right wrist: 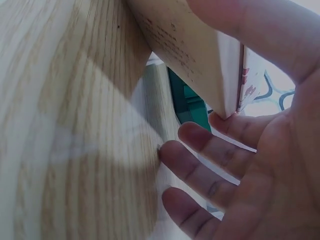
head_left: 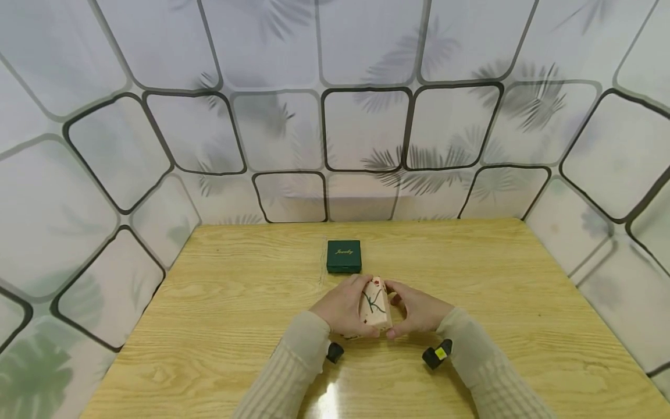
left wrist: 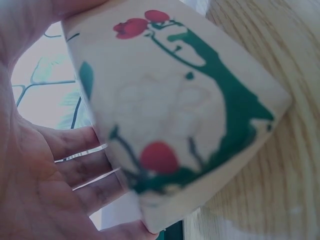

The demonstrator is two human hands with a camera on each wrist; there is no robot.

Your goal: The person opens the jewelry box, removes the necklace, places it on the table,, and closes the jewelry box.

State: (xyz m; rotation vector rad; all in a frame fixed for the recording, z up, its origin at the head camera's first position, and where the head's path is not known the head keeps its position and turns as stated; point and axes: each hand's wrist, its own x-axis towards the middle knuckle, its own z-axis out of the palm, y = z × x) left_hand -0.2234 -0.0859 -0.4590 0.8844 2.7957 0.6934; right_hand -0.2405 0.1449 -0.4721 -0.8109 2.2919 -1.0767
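A cream cardboard box (head_left: 374,305) printed with red flowers and green branches is held between both hands, tilted over the tabletop. My left hand (head_left: 342,305) grips its left side; in the left wrist view the thumb is at the top and the fingertips touch the edge of the patterned face (left wrist: 160,110). From the other side my right hand (head_left: 419,308) pinches it. The right wrist view shows that thumb and index finger on the box's edges, the other fingers (right wrist: 195,170) off it, and small print on the box's underside (right wrist: 180,50).
Just beyond the hands, a dark green box (head_left: 344,256) lettered "Jewelry" lies on the wooden table (head_left: 251,279). Clear thin plastic seems to lie along its left side. Patterned curtains (head_left: 366,128) enclose the table at the back and sides.
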